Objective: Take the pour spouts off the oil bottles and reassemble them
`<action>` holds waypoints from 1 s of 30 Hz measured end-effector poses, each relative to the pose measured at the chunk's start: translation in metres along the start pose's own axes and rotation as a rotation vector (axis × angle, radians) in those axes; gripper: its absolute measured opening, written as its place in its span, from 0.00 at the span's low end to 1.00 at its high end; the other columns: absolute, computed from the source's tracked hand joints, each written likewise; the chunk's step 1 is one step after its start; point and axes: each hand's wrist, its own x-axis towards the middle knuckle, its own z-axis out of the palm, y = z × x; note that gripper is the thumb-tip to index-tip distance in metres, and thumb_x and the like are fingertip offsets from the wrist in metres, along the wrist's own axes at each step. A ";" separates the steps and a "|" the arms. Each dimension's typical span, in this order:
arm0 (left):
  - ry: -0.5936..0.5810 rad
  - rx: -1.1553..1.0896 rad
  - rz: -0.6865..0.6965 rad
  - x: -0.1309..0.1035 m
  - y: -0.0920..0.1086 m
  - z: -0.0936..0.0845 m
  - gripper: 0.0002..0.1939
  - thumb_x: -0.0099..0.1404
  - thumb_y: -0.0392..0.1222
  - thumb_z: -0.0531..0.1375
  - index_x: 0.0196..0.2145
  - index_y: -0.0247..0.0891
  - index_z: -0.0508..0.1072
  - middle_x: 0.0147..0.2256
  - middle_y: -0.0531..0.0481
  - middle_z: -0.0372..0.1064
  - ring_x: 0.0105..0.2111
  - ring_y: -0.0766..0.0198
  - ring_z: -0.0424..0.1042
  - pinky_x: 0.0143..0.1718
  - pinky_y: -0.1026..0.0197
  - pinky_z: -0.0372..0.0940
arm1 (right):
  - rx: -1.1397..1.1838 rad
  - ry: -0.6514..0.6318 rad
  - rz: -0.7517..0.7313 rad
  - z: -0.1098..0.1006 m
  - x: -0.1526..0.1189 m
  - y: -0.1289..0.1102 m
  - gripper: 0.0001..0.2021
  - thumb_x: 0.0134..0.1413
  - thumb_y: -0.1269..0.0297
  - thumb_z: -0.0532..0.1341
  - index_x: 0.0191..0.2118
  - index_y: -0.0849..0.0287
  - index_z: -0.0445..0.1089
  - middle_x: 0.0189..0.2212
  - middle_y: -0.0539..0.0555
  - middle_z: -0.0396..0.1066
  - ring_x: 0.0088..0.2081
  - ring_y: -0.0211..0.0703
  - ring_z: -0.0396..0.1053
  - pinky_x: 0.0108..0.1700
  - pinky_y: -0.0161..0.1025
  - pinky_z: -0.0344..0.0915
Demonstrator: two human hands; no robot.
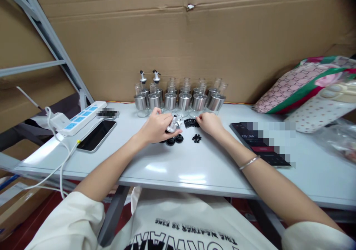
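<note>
Silver-coloured pourer spout [172, 127] clamped in left hand [159, 126]
Small black pieces [190, 123] are touched by right hand [210, 123]; its grip cannot be told.

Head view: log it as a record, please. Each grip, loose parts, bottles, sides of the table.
left grip: bare hand, holding silver spout parts
right grip: bare hand, fingertips at a group of black pieces; whether one is pinched, unclear
loose parts: small black caps in a cluster; black round stoppers beside the left grip
bottles: glass with metal sleeves, in rows at the back; two at back left wear spouts
left side: power strip, dark-screened phone
right side: patterned bag
</note>
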 end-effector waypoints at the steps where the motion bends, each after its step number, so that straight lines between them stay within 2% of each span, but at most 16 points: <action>1: 0.001 0.000 0.001 0.000 0.000 0.000 0.20 0.67 0.55 0.51 0.24 0.37 0.61 0.23 0.52 0.65 0.22 0.66 0.60 0.36 0.57 0.52 | -0.009 0.002 0.001 0.000 0.000 0.000 0.19 0.61 0.62 0.49 0.35 0.64 0.76 0.37 0.67 0.76 0.42 0.57 0.73 0.37 0.42 0.60; 7: 0.002 0.000 -0.004 0.000 0.000 0.000 0.20 0.67 0.55 0.51 0.24 0.37 0.61 0.23 0.52 0.65 0.22 0.66 0.60 0.36 0.57 0.52 | -0.028 0.008 -0.023 -0.006 -0.001 0.003 0.17 0.59 0.61 0.51 0.38 0.62 0.76 0.38 0.65 0.76 0.42 0.57 0.73 0.38 0.42 0.62; 13: -0.018 -0.003 -0.004 0.000 -0.001 0.000 0.21 0.67 0.55 0.51 0.24 0.37 0.61 0.23 0.52 0.65 0.22 0.66 0.60 0.36 0.57 0.52 | 0.006 -0.041 0.082 -0.010 0.004 0.015 0.19 0.60 0.64 0.48 0.39 0.66 0.75 0.41 0.70 0.74 0.43 0.60 0.72 0.39 0.44 0.63; 20: -0.033 -0.018 -0.013 -0.001 -0.001 0.001 0.21 0.66 0.55 0.51 0.23 0.37 0.61 0.23 0.52 0.66 0.22 0.66 0.59 0.37 0.57 0.52 | 0.104 -0.130 0.025 -0.001 0.014 0.022 0.17 0.58 0.67 0.49 0.34 0.65 0.76 0.35 0.64 0.76 0.36 0.47 0.73 0.37 0.36 0.62; 30: -0.055 -0.022 -0.014 0.000 0.000 0.001 0.21 0.67 0.55 0.51 0.24 0.37 0.61 0.24 0.52 0.66 0.22 0.66 0.59 0.38 0.57 0.52 | 0.102 -0.100 -0.047 -0.003 0.011 0.019 0.17 0.58 0.63 0.52 0.30 0.62 0.76 0.30 0.61 0.76 0.33 0.46 0.72 0.34 0.36 0.58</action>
